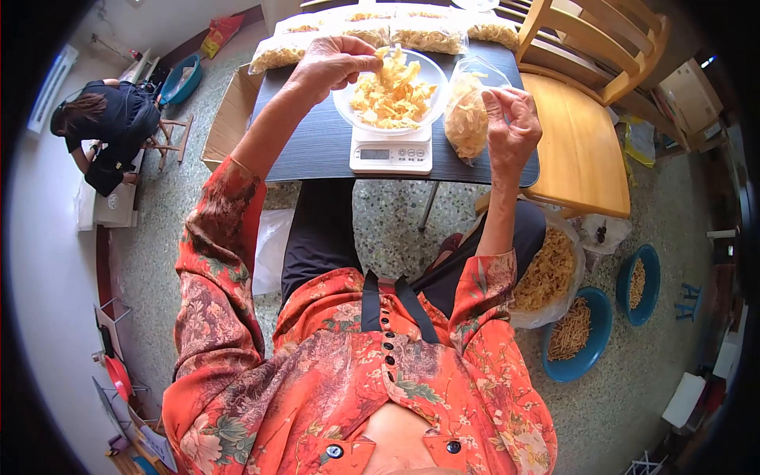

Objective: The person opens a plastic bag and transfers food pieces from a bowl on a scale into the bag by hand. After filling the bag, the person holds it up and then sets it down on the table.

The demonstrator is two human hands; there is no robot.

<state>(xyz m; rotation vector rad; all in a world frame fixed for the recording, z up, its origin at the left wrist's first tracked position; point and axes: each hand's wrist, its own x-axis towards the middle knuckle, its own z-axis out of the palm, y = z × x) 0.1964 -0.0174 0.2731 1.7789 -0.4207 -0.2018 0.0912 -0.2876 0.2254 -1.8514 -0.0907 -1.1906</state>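
Observation:
My left hand [336,65] is over the left rim of a clear round bowl [343,101], fingers pinched on a pale yellow dried flake [386,67]. Similar dried flakes [388,103] are heaped in the bowl. It rests on a white kitchen scale [392,150] whose display is too small to read. To the right, my right hand [513,123] is closed at the edge of a clear plastic bag [465,119], seeming to pinch its plastic. The bag is partly filled with the same flakes and rests on the dark table [305,146].
Several filled bags [427,36] line the table's far side. A wooden chair [582,142] stands right of the table. On the floor are a large bag of flakes [546,273] and blue basins [586,332]. A cardboard box [229,119] stands left; another person [111,127] sits farther left.

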